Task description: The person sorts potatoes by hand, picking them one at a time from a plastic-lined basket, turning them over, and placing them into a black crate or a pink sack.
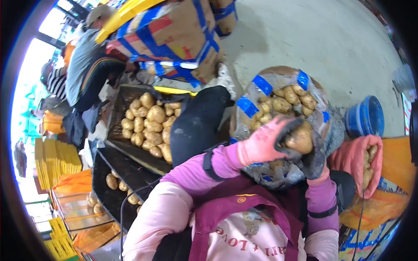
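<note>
A large potato [300, 138] is held between both hands above a round basket [283, 69] lined with clear plastic and blue tape. My left hand [270, 138], in a pink glove with dark fingers, curls round the potato's left side. My right hand [314, 160], in a dark-palmed glove, closes on it from the right and below; some of its fingers are hidden. Several potatoes [281, 104] lie in the basket just beyond my hands.
Left of my knee stands a dark crate [114, 126] of potatoes, with a black bin [102, 174] below it. A pink sack [355, 156] of potatoes and a blue bucket [365, 116] stand right. Taped boxes [174, 35] and a person [85, 56] are upper left.
</note>
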